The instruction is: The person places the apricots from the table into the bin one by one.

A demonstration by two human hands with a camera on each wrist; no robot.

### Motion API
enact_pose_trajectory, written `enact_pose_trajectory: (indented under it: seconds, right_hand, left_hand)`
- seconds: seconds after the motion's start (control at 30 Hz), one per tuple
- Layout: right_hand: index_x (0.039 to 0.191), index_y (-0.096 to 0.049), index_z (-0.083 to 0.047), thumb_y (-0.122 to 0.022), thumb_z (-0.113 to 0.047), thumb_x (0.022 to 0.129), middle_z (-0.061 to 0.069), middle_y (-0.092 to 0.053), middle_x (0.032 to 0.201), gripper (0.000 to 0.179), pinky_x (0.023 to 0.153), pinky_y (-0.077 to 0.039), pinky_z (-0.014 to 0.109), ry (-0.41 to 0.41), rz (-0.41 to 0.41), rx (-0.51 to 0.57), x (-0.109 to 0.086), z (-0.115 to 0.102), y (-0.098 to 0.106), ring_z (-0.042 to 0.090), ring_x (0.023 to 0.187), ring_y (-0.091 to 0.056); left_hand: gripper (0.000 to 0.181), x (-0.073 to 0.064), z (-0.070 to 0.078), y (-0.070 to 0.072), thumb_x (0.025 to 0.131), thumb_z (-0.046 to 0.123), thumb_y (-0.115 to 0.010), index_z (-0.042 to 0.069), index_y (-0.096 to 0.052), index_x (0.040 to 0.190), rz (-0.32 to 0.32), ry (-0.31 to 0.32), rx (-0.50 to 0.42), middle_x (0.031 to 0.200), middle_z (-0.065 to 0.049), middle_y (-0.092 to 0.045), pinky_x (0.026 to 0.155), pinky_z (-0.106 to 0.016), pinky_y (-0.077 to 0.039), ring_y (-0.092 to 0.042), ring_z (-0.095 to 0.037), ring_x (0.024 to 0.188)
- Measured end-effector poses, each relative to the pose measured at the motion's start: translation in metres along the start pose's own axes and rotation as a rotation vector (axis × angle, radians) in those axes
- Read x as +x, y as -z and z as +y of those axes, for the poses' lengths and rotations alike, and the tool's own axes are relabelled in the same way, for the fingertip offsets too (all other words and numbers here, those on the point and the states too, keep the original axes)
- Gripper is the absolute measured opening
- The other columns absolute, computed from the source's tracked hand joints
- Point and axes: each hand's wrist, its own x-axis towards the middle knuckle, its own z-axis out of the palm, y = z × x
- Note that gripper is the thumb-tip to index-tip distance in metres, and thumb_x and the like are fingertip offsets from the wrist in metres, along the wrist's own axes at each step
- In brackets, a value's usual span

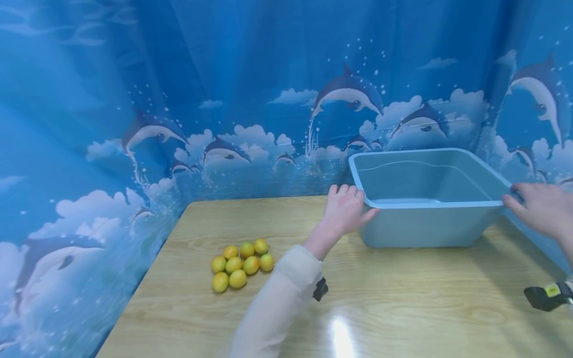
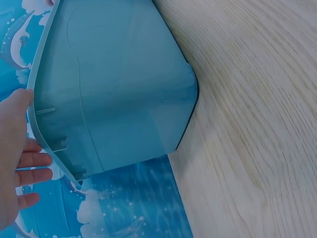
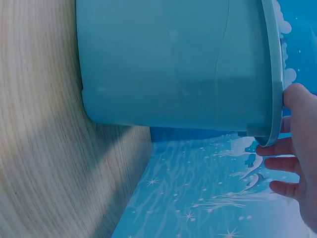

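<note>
A light-blue plastic storage bin (image 1: 421,226) without a lid stands upright at the back right of the wooden table. My left hand (image 1: 343,206) grips its rim at the near left corner, thumb along the front and fingers at the side. At the near right corner my right hand (image 1: 539,206) holds the rim between thumb and fingers. Both wrist views show the bin's outer wall (image 2: 124,89) from below the rim, with the left hand (image 2: 20,158) and the right hand (image 3: 297,148) at its edge. The visible part of the bin's inside holds nothing.
Several yellow-green citrus fruits (image 1: 235,266) lie in a cluster on the table (image 1: 179,308), left of my left forearm. A blue dolphin-print curtain (image 1: 250,99) hangs behind the table and along its sides, close to the bin.
</note>
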Motion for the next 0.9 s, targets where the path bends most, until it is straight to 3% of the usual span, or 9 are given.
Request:
enact_pose_trajectory:
  seconds: [0.17, 0.53, 0.7, 0.9]
  right_hand:
    - [0.106, -0.047, 0.022, -0.05, -0.022, 0.094, 0.041, -0.048, 0.1, 0.046, 0.081, -0.034, 0.065, 0.038, 0.01, -0.032, -0.001, -0.006, 0.0, 0.053, 0.088, -0.046]
    - [0.106, -0.051, 0.017, -0.054, -0.028, 0.092, 0.036, -0.053, 0.097, 0.048, 0.073, -0.038, 0.064, 0.1, 0.011, -0.047, 0.001, -0.028, 0.001, 0.049, 0.086, -0.05]
    - [0.106, -0.052, 0.015, -0.054, -0.033, 0.092, 0.033, -0.055, 0.095, 0.051, 0.07, -0.038, 0.062, 0.119, 0.011, -0.059, 0.001, -0.04, 0.002, 0.047, 0.085, -0.051]
    - [0.108, -0.052, 0.015, -0.051, -0.038, 0.093, 0.033, -0.054, 0.098, 0.055, 0.071, -0.036, 0.062, 0.129, 0.004, -0.037, -0.001, -0.057, 0.003, 0.047, 0.088, -0.049]
  left_hand:
    - [0.055, -0.007, -0.008, -0.002, 0.087, 0.069, -0.032, 0.02, -0.058, 0.088, 0.032, 0.009, -0.007, 0.079, 0.007, -0.05, 0.072, -0.03, -0.034, -0.046, -0.012, 0.079]
    - [0.053, -0.025, -0.032, -0.008, 0.086, 0.067, -0.039, 0.018, -0.057, 0.076, 0.188, -0.015, 0.006, 0.073, 0.005, -0.053, 0.066, -0.03, -0.035, -0.047, -0.013, 0.07]
    - [0.051, -0.034, -0.043, -0.009, 0.087, 0.064, -0.041, 0.017, -0.057, 0.077, 0.202, -0.02, 0.001, 0.075, 0.004, -0.055, 0.067, -0.03, -0.035, -0.049, -0.014, 0.071]
    - [0.051, -0.046, -0.057, -0.008, 0.088, 0.063, -0.039, 0.017, -0.058, 0.082, 0.164, -0.023, 0.013, 0.076, 0.004, -0.054, 0.067, -0.03, -0.035, -0.048, -0.014, 0.072]
